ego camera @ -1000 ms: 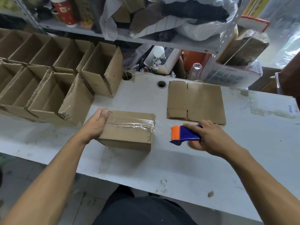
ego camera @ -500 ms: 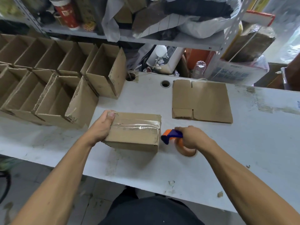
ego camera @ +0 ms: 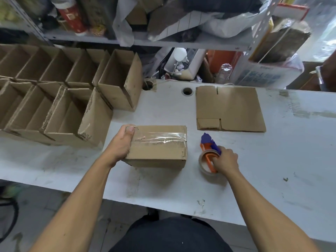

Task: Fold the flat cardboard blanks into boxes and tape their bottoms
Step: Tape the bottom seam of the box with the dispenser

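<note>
Head view: box (ego camera: 157, 149) upside down at table (ego camera: 272, 170) centre, clear tape along bottom seam. Left hand (ego camera: 121, 143) grips box's left end, thumb on top. Right hand (ego camera: 225, 160) curled round tape gun (ego camera: 209, 151), resting on table right of box. Flat blank (ego camera: 229, 109) lies far right. Finished boxes (ego camera: 60, 99) stand open, far left.

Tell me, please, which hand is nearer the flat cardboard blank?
Right. The right hand holds the tape dispenser just in front of the flat cardboard blank; the left hand grips the taped box, farther left.
</note>
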